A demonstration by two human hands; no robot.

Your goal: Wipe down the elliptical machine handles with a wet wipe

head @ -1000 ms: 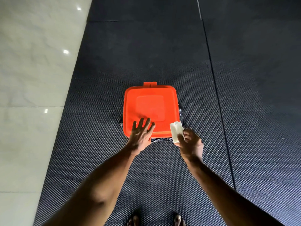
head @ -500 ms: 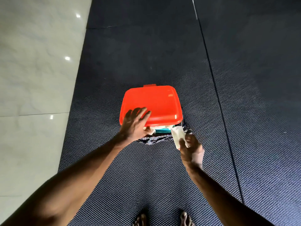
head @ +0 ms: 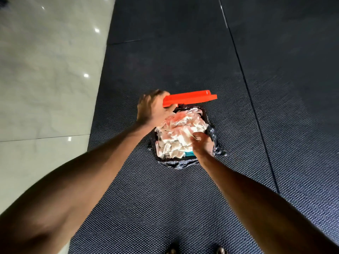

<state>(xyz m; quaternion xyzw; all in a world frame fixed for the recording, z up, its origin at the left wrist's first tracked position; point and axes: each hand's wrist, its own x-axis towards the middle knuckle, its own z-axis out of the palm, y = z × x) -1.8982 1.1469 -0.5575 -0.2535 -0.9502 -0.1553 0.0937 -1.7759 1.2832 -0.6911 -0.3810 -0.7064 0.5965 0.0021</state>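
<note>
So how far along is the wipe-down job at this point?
Done: the wiping itself cannot be judged from this view. In hand: the left hand holds the orange lid raised while the right hand sits on the crumpled wipes filling the lined bin. Remaining: release any wipe, lower the lid.

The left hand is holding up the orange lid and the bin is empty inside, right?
Not empty. In the head view the left hand is holding up the orange lid, but the bin is stuffed with crumpled white wipes.
</note>
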